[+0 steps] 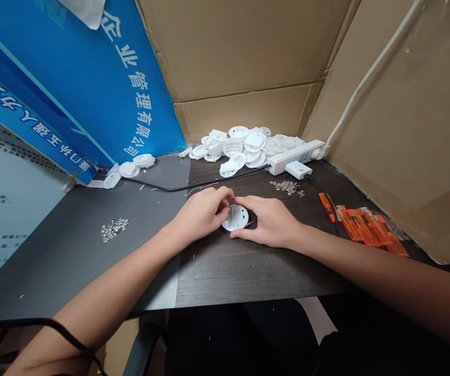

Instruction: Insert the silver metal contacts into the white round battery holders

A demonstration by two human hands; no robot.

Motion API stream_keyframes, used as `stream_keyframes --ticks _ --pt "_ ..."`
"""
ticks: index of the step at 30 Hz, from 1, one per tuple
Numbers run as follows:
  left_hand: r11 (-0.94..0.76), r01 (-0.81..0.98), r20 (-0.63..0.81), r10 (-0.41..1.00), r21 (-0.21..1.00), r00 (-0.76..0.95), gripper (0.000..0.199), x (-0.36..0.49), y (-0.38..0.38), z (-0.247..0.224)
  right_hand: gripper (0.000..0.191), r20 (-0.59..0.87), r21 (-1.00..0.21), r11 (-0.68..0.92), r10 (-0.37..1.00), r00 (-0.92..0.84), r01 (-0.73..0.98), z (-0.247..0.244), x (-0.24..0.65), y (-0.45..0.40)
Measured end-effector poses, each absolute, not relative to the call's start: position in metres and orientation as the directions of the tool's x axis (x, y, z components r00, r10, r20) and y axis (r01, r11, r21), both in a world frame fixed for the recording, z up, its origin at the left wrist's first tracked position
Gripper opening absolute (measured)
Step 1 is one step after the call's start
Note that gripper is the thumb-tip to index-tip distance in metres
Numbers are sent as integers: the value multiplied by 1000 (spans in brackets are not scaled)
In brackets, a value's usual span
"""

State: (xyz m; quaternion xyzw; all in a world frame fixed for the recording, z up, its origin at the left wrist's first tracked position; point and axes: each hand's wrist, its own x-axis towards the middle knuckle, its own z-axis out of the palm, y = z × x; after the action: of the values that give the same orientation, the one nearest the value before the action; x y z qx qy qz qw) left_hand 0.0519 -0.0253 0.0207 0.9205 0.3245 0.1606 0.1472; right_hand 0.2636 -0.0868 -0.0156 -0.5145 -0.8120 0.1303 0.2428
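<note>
A white round plastic housing [235, 219] with slots and parallel hollows lies on the table between my hands. My right hand [269, 221] curves around its right side, thumb at the near edge and index finger at the far edge. At its left side, my left hand [208, 210] has thumb and index finger pinched over the rim; anything between those fingertips is too small to make out. A pile of small metal contacts [288, 188] lies beyond my right hand, and another heap of small metal pieces [114, 230] sits to the left.
Many similar white discs [244, 146] are heaped at the back, with several more [130, 167] at the back left. A power strip [297, 155] with a white charger [298, 169] and black cable lies behind. Orange packets [366, 225] lie right. Cardboard walls [240, 52] enclose the table.
</note>
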Motion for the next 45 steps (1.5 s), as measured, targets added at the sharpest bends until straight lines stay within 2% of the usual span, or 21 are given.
stream_keyframes --ticks 4,15,18,23,29,33,37,45 --pt "-775 546 206 619 319 758 27 50 -28 20 72 250 -465 433 901 -354 772 -14 263 -87" --pt "-803 573 180 595 163 783 21 56 -30 24 72 255 -453 440 897 -360 775 -14 263 -86" --pt "-820 558 170 572 126 803 27 55 -31 24 69 245 -469 436 900 -361 768 -15 263 -87" --pt "-821 541 162 568 183 807 47 47 -30 28 73 244 -453 431 902 -357 780 -14 263 -88" --pt "-855 426 127 478 297 869 50 29 -26 38 80 238 -447 430 902 -359 784 -14 265 -88" --pt "-832 410 111 479 373 871 58 21 -19 33 80 291 -443 457 887 -359 771 -19 265 -87" --pt "-832 391 132 472 394 872 66 18 -14 24 83 329 -434 474 875 -355 766 -21 265 -87" --pt "-883 297 250 400 365 882 55 23 -17 15 80 360 -410 510 852 -380 756 -22 268 -87"
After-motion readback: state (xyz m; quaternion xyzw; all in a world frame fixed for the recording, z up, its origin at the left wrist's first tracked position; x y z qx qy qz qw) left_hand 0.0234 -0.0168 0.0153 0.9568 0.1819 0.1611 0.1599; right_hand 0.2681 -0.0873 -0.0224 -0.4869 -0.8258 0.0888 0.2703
